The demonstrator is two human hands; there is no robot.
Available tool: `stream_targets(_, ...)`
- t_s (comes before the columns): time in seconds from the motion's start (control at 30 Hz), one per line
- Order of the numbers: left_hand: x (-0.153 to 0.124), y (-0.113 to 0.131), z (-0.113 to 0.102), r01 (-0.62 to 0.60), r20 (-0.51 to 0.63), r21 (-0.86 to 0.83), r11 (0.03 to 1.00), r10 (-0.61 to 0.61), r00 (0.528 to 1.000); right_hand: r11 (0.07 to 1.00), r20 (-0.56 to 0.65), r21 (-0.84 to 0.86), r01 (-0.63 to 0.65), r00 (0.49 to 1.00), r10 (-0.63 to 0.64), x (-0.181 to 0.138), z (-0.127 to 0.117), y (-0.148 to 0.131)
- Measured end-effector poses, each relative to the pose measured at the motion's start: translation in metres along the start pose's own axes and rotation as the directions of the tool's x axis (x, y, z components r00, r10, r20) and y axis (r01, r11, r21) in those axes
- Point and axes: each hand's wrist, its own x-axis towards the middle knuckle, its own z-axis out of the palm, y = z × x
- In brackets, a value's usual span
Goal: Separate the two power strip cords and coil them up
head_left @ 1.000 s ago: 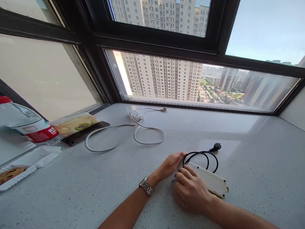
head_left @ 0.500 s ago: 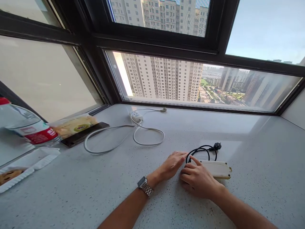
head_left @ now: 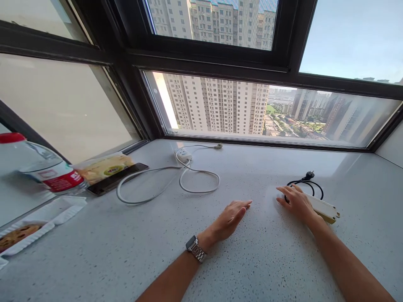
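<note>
My right hand [head_left: 296,203] lies over the near end of a white power strip [head_left: 324,207] on the speckled sill, fingers curved down onto it. The strip's black cord [head_left: 310,184] loops behind the hand and ends in a black plug [head_left: 310,174]. My left hand [head_left: 231,218], with a metal watch [head_left: 197,248] on the wrist, rests flat on the counter with fingers stretched out, holding nothing, well left of the strip.
A white charger with a looped cable [head_left: 189,176] lies at the back centre. To the left are a phone [head_left: 116,178], a snack packet [head_left: 102,167], a water bottle [head_left: 40,167] and a white tray with a cookie [head_left: 22,233]. Window frames bound the sill behind.
My right hand has slid the power strip and its cord to the right and slightly back. My left hand has come off the cord and stayed flat near the middle.
</note>
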Motion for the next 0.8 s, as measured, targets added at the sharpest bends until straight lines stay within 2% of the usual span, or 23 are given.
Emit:
stream_targets(0.23,-0.005,0.006,-0.003,0.075,0.024,-0.036,0.997,-0.074,0.997,0.97,-0.087,-0.079,-0.231,0.971,0.225,-0.023,-0.003,0.094)
stream_targets(0.33,-0.005,0.005,-0.002,0.061,0.021,-0.025,0.998,-0.061,0.998,0.93,-0.226,-0.056,-0.363,0.912,0.343,-0.04,-0.006,0.138)
stream_targets(0.43,-0.005,0.003,-0.001,0.054,0.023,-0.006,0.999,-0.054,0.998,0.897,-0.404,-0.051,-0.438,0.831,0.383,-0.054,-0.011,0.163)
stream_targets(0.5,-0.006,0.002,0.0,0.045,0.024,0.01,0.999,-0.045,0.999,0.903,-0.51,-0.075,-0.423,0.795,0.33,-0.058,-0.013,0.163)
stream_targets(0.6,-0.006,0.0,0.002,0.016,0.011,0.037,0.999,-0.017,1.0,0.929,-0.587,-0.112,-0.354,0.777,0.225,-0.051,-0.014,0.141)
stream_targets(0.7,-0.003,-0.002,0.003,0.003,-0.042,0.137,0.991,0.002,0.999,0.968,-0.561,-0.082,-0.237,0.814,0.151,-0.039,-0.012,0.104)
stream_targets(0.8,0.0,-0.005,-0.006,0.1,-0.24,0.367,0.925,-0.01,0.971,0.996,-0.478,0.007,-0.089,0.875,0.082,-0.028,-0.004,0.066)
